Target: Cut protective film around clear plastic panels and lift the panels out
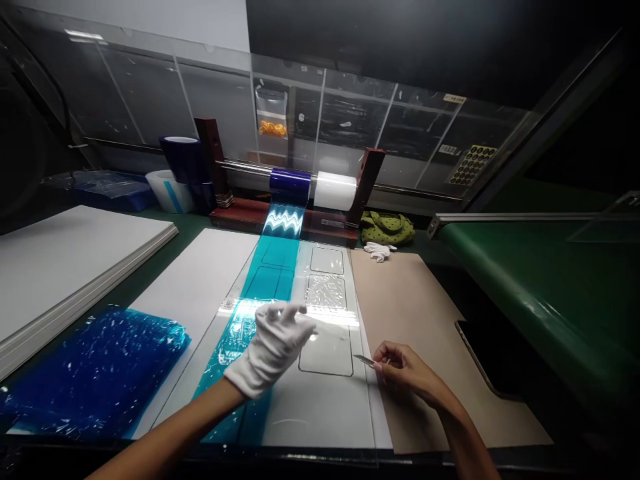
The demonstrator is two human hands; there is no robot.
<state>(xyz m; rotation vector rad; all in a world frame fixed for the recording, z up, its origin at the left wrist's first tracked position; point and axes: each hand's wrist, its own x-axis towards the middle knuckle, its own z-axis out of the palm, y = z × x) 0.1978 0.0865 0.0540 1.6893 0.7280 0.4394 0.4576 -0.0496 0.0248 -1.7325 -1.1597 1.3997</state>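
Observation:
My left hand (280, 340), in a white glove, hovers over the border between a blue film strip (273, 267) and a clear panel (320, 413) with dark-outlined rounded windows. Its fingers are bent and apart, and I see nothing held between them. The bare right hand (403, 370) pinches a small metal knife blade (365, 361), its tip pointing left beside the panel's lowest outlined window. The blue strip runs down from a dark blue film roll (290, 185) and lies along the panel's left side. Wrinkled clear film (326, 292) covers the middle window.
A wooden stand (365, 187) also carries a white roll (336, 191). Crumpled blue film (100, 373) and stacked white sheets (75, 267) lie left. Brown board (415, 307), a phone (487, 357), a green pouch (386, 228) and a white glove (380, 251) are right.

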